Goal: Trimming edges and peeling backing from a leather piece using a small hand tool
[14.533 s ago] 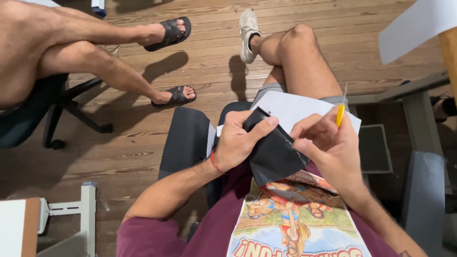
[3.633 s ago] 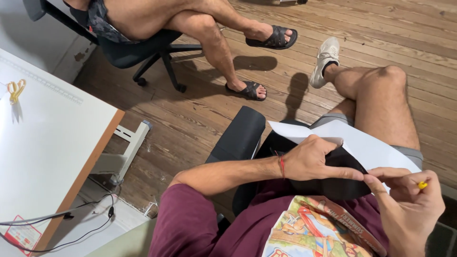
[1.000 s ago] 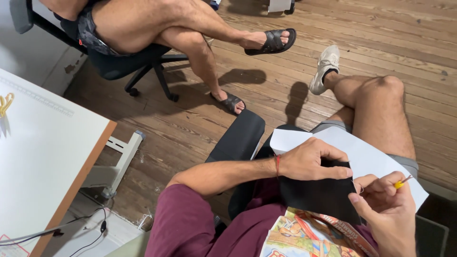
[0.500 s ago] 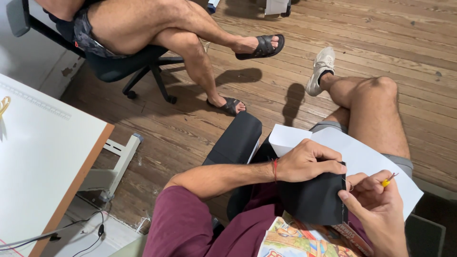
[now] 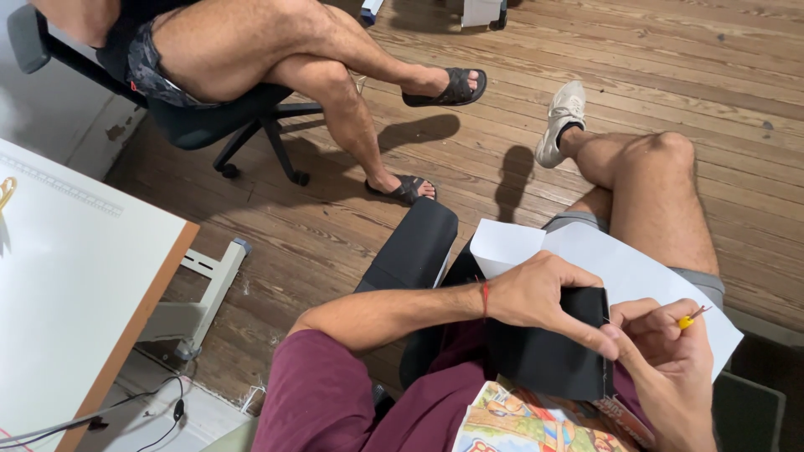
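Observation:
My left hand presses down on and grips a black piece of fabric on my lap, its thumb at the fabric's right edge. My right hand is closed around a small tool with a yellow handle, held just right of the fabric's edge. Under the fabric lies a white sheet of paper spread across my thigh. I sit on a black chair.
Another person sits cross-legged on an office chair at the upper left, wearing black sandals. A white table with a wooden edge stands at the left, cables beneath it. Wooden floor all around.
The view has shifted slightly. My left hand stays on the black fabric while my right hand with the yellow-handled tool has come closer to the fabric's right edge.

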